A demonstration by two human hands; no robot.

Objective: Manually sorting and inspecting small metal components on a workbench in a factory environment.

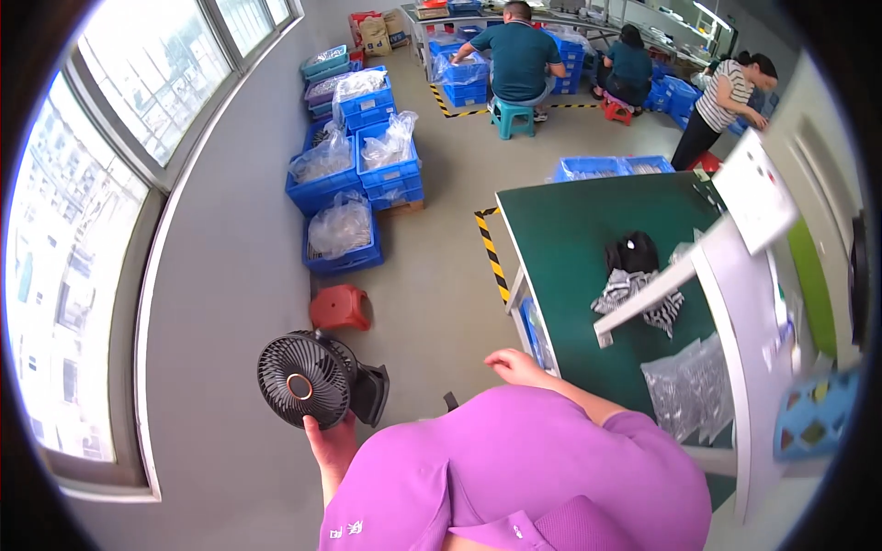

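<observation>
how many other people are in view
3: a seated person on a teal stool, a second person on a red stool, a standing person at upper right; more may be hidden.

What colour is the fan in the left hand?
The fan is mostly black; the head view shows it.

The left hand [331, 445] is at the round black plastic fan [296, 367], beside the grey wall [211, 275]. Beyond the fan stands the red plastic stool [340, 308], then stacked blue plastic crates [393, 174] along that wall. The right hand [516, 365] is just left of the green rectangular surface [551, 220]. On it, the black fabric bundle [634, 250] lies behind the striped black-and-white cloth [623, 286], clear plastic bags [689, 386] nearer. Behind the surface sit 2 rectangular blue crates [558, 172].
</observation>
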